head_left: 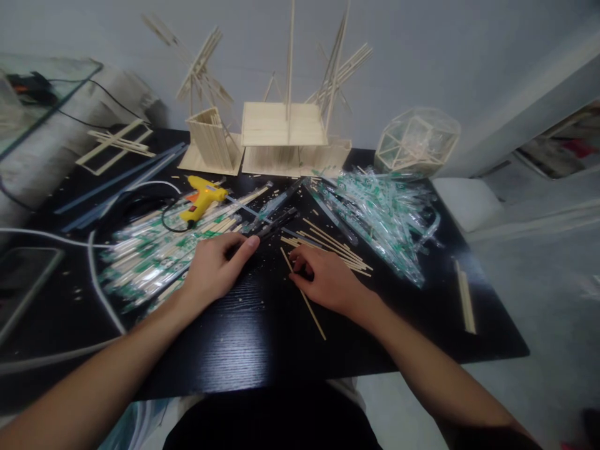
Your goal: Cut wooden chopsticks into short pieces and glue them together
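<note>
On the black table, my left hand (220, 262) is closed around the handle of dark pliers (276, 224), whose jaws point away to the right. My right hand (323, 278) has its fingers curled at a single thin wooden stick (307, 303), which slants down toward the table's front edge. Just beyond my right hand lies a loose fan of wooden sticks (340, 247). A yellow glue gun (201, 199) rests on wrapped chopsticks (154, 250) to the left.
Crumpled green-printed wrappers (379, 206) are heaped at the right. Stick-built structures (285, 125) stand along the back, beside a polyhedral frame (417, 140). A white cable (94, 269) loops at the left; short sticks (465, 300) lie far right.
</note>
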`<state>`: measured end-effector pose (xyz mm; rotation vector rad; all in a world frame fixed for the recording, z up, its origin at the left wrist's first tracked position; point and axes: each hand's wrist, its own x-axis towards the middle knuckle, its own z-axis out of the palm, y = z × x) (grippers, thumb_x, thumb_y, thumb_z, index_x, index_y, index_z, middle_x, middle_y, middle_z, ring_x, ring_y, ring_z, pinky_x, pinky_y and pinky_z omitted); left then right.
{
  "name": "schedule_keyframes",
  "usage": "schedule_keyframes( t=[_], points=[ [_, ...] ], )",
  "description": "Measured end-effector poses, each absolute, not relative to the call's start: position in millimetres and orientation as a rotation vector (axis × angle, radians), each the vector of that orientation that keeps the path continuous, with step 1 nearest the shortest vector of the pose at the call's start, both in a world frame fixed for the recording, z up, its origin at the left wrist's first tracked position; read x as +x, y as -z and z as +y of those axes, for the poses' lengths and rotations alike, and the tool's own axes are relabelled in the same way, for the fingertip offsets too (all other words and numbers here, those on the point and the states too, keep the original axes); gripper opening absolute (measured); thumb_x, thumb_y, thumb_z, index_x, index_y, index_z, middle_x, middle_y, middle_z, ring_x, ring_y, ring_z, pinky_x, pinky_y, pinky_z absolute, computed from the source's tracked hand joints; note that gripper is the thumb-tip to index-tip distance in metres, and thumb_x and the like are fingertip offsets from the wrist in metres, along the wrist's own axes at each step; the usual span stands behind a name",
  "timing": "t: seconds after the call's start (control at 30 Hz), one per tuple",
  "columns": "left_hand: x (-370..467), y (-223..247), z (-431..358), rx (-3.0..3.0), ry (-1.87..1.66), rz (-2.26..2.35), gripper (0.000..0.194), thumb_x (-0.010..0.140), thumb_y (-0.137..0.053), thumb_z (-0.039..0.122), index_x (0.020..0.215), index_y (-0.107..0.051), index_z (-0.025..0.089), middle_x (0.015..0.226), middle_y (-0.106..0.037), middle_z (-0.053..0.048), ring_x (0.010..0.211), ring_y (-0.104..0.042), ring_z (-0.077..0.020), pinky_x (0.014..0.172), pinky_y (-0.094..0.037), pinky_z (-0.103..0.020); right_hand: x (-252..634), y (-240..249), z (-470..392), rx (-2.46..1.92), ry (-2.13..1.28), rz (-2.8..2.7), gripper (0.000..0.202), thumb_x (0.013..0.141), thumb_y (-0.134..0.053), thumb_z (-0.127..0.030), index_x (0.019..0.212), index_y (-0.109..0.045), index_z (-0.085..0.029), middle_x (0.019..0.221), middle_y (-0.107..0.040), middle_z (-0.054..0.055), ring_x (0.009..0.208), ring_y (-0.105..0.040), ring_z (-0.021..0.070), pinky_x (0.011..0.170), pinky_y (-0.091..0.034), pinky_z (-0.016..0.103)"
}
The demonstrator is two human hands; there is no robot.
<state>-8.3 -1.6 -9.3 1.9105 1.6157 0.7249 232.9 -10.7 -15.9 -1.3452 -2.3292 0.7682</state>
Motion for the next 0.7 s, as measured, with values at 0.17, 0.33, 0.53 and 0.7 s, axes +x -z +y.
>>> schedule_keyframes(
  t=[0.17, 0.33, 0.53, 0.7],
  points=[
    [-9.2, 10.8, -0.3, 1.916, -0.736, 1.624, 0.053, 0.097, -0.044, 0.06, 0.079, -0.072, 0.019, 0.071, -0.069, -0.001, 0.067, -0.06, -0.0175, 0.066, -0.038, -0.03, 228.4, 17.0, -13.2, -1.465, -0.766, -2.281, 0.026, 0.083, -0.069, -0.012, 0.108, -0.062, -0.017, 0.088, -0.073, 0.002, 0.07, -0.061, 0.0156, 0.07, -0.042, 0.029],
    [-8.6, 12.6, -1.4, 1.876, -0.732, 1.655, 0.054, 0.094, -0.046, 0.063, 0.075, -0.071, 0.019, 0.063, -0.064, 0.001, 0.062, -0.057, -0.0169, 0.064, -0.037, -0.03, 224.0, 19.0, -17.5, -1.561, -0.718, -2.266, 0.022, 0.082, -0.07, -0.012, 0.102, -0.063, -0.017, 0.09, -0.073, 0.004, 0.079, -0.064, 0.0188, 0.073, -0.041, 0.03],
    [-5.3, 12.2, -1.8, 1.811, -0.768, 1.727, 0.047, 0.084, -0.06, 0.064, 0.071, -0.066, 0.02, 0.055, -0.054, 0.004, 0.054, -0.047, -0.0145, 0.057, -0.032, -0.029, 224.4, 17.7, -16.2, -1.549, -0.828, -2.198, 0.021, 0.084, -0.069, -0.01, 0.102, -0.062, -0.017, 0.089, -0.072, 0.003, 0.071, -0.06, 0.0149, 0.071, -0.043, 0.029],
    [-3.3, 13.2, -1.4, 1.827, -0.75, 1.744, 0.04, 0.084, -0.061, 0.059, 0.073, -0.064, 0.021, 0.058, -0.056, 0.004, 0.054, -0.048, -0.0142, 0.057, -0.034, -0.029, 228.4, 14.5, -15.3, -1.482, -0.965, -2.023, 0.018, 0.085, -0.068, -0.009, 0.1, -0.063, -0.018, 0.087, -0.071, 0.002, 0.071, -0.061, 0.0136, 0.071, -0.047, 0.028]
  ],
)
